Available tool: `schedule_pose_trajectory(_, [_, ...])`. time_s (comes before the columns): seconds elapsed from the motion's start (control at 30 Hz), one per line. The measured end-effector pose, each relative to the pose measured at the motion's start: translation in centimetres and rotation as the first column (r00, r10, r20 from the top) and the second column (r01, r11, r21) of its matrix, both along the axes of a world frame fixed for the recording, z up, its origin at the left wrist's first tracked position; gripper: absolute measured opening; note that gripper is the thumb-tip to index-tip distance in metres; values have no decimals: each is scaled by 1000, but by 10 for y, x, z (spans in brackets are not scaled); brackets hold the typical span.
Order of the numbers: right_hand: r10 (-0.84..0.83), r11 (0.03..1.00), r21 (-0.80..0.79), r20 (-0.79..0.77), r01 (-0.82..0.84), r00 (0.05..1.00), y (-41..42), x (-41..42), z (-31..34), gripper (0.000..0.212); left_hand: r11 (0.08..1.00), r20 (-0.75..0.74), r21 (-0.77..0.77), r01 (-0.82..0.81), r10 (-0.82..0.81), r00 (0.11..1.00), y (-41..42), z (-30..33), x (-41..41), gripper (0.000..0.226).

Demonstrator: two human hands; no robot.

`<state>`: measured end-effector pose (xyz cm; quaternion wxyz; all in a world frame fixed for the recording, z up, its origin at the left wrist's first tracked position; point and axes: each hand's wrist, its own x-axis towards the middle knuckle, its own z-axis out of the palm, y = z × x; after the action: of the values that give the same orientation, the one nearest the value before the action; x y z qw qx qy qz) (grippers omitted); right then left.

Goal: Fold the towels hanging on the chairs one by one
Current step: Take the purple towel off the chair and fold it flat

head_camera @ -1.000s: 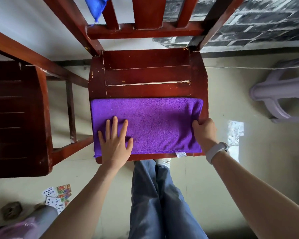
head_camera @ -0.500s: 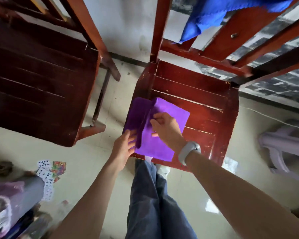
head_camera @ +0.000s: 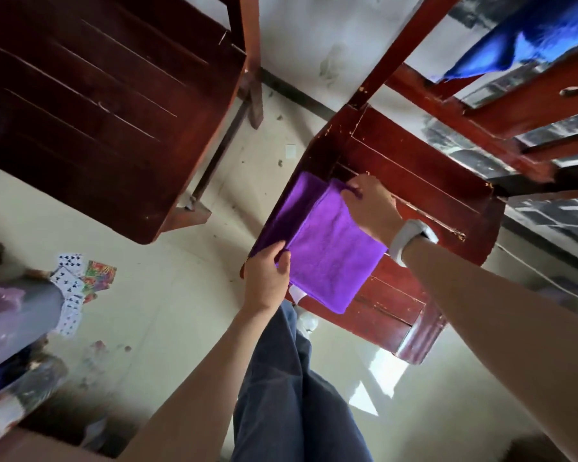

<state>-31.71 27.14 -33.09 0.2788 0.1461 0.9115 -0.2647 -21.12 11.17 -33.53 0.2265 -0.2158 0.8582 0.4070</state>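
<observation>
both hands pinch the folded purple microfibre towel: the left hand grips its 7 o'clock edge, the right hand its 1 o'clock corner. towel lies on the red-brown wooden chair seat. a blue cloth hangs on the chair back at 1 o'clock.
</observation>
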Motion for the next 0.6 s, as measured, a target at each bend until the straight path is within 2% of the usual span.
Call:
schedule_pose_trajectory(0.07, [-38,994,-106,-44,33,998,-6,0,1,24,998,-10,-2,-61,61,998,-7,1,4,31])
schedule_pose_trajectory(0.23, [54,984,-165,-68,-64,996,-23,-11,-9,20,982,9,-87,-170,171,985,-17,-11,4,28])
schedule_pose_trajectory(0.37, [35,998,-59,-46,-38,998,-29,-15,-20,25,972,21,-143,-188,193,981,-19,-18,2,19])
schedule_pose_trajectory(0.43, [21,1000,0,-125,-21,992,-29,-13,-19,31,972,12,-159,-176,180,984,-20,-16,-1,17])
schedule_pose_trajectory(0.47, [21,1000,10,-218,-19,976,-29,-10,-15,31,973,-21,-186,-137,135,991,-21,-14,-1,20])
schedule_pose_trajectory(0.53, [86,996,43,-465,-74,881,-24,3,-6,27,942,-136,-332,47,-97,986,-21,-13,1,31])
schedule_pose_trajectory(0.6, [238,971,148,-619,-187,749,-16,26,-6,28,848,-179,-457,270,-385,905,-17,-14,5,45])
